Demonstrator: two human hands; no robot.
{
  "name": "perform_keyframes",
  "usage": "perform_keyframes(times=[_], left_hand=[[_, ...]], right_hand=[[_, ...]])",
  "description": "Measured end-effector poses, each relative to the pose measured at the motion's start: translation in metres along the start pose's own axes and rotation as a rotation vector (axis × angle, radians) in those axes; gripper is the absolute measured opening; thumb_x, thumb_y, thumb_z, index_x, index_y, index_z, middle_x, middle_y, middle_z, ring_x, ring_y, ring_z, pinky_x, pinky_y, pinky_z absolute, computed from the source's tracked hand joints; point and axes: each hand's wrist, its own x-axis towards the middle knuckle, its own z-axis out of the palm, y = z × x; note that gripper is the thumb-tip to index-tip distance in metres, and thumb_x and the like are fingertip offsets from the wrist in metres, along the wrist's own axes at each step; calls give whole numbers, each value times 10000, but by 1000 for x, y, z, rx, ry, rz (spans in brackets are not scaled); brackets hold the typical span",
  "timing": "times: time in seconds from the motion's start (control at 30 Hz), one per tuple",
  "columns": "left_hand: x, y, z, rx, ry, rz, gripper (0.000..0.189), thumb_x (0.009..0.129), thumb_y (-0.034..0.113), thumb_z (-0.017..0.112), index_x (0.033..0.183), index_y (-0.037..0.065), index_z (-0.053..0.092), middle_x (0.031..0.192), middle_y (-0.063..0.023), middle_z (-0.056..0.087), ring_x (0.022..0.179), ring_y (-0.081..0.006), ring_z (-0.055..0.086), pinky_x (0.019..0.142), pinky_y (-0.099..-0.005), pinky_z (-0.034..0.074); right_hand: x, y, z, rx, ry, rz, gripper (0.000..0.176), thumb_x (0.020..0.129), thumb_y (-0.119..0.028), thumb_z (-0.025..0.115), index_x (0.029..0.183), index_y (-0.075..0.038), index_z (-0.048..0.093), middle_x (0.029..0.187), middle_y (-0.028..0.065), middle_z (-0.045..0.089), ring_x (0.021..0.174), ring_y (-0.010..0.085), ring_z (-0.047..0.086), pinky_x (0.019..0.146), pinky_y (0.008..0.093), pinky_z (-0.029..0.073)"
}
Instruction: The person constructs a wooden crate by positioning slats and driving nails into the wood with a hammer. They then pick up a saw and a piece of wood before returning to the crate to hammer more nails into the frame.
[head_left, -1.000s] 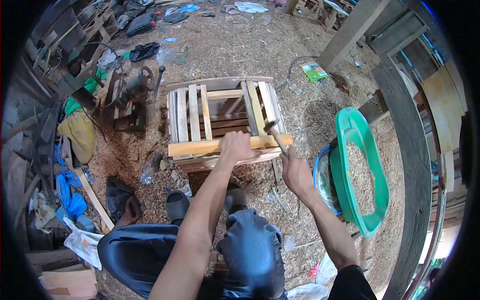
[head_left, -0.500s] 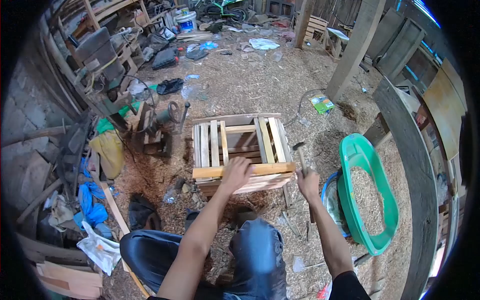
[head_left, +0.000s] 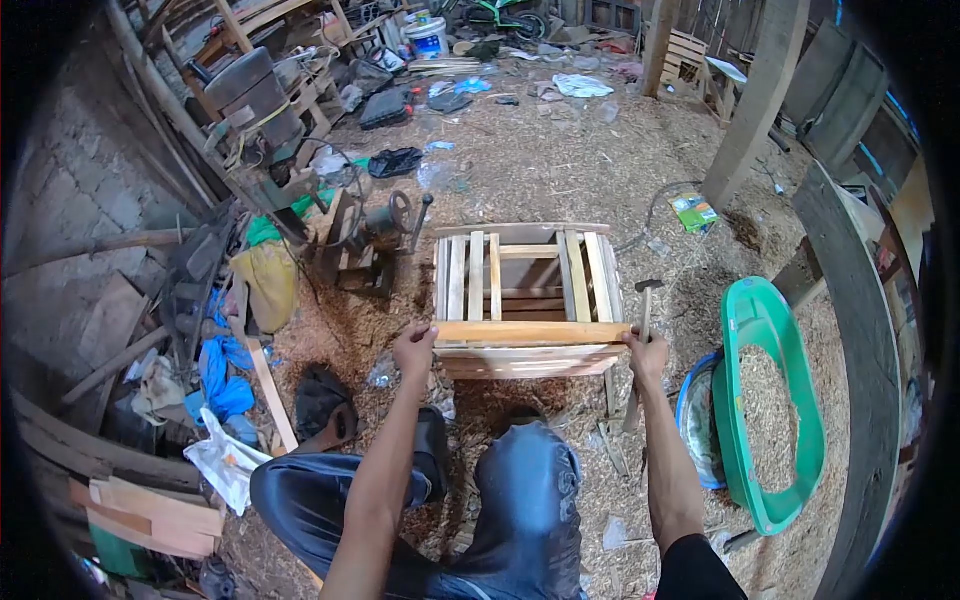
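Observation:
A slatted wooden crate [head_left: 530,362] stands on the floor in front of my knees, its top partly open between the slats. An orange-toned wooden strip [head_left: 530,334] lies along its near top edge. At the strip's left end, my left hand [head_left: 415,350] pinches it between closed fingers. My right hand [head_left: 648,355] is closed round the handle of a hammer [head_left: 645,305], head up, with its fingertips against the strip's right end.
A green plastic tub [head_left: 735,420] filled with shavings stands on the right beside a blue-rimmed basin [head_left: 697,420]. A metal vise [head_left: 385,220] sits at left. Wooden posts [head_left: 760,100] rise at the back right; blue and white bags lie left.
My left hand has moved from the middle of the strip to its left end. My right hand, with the hammer, has come to the strip's right end. The view has shifted left.

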Motion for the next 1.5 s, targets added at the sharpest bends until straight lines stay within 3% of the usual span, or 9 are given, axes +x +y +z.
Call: perform_keyframes(times=[0.17,0.43,0.93,0.97,1.2,1.27,1.4,1.43,1.5], left_hand=[[4,1,-18,-134,-135,-190,229,791,84,748,991,-7,684,913,-58,660,784,-134,627,695,-254,519],[-4,0,-14,-36,-96,-1,194,820,91,720,966,-27,677,842,-54,659,725,-128,616,624,-258,508],[4,-8,-6,-90,-10,-167,147,751,26,758,884,-2,702,822,-60,676,699,-142,614,626,-266,503],[4,-13,-5,-139,0,-147,133,732,21,764,853,-2,713,809,-60,688,703,-136,621,655,-266,505],[13,-9,-1,-227,-42,-399,152,734,7,760,872,13,697,765,-78,673,651,-153,623,572,-273,511],[2,25,-6,-124,-70,-386,200,776,-12,726,961,6,653,812,-111,668,663,-176,634,557,-282,541],[59,-51,-3,-75,-116,-278,197,759,-32,723,932,-10,631,820,-151,660,673,-217,655,568,-286,554],[18,37,-34,-170,-240,-306,240,776,33,709,994,-19,622,767,-135,660,631,-229,647,520,-312,529],[19,72,-60,-293,-336,-289,238,792,31,688,1012,-12,609,762,-129,653,634,-226,646,515,-304,522]], right_hand=[[4,-3,1,-16,-29,67,266,717,-158,776,925,-10,701,778,114,695,726,194,661,695,330,504],[1,-10,-5,-23,-42,10,215,714,-132,771,886,-16,712,736,128,693,660,209,664,647,346,507],[7,31,25,198,30,177,220,737,-140,757,894,0,693,784,118,687,702,204,644,679,333,496],[13,51,37,78,148,12,225,731,-137,761,888,5,684,775,111,680,686,192,632,670,329,497],[10,-17,-7,-92,-132,262,214,716,-160,786,889,-54,720,752,77,692,660,171,648,621,319,517],[25,-1,0,-221,-89,173,187,708,-172,764,858,-69,723,770,127,700,690,235,681,646,364,533],[5,-74,-7,-311,62,-19,189,720,-162,697,862,-37,703,816,227,675,803,381,668,735,442,520],[4,-85,-8,-294,79,-87,194,728,-163,687,869,-30,699,818,237,668,813,395,660,741,450,516],[-3,-122,-12,-211,52,-266,223,760,-175,648,901,-5,681,820,264,648,820,421,644,747,467,506]])
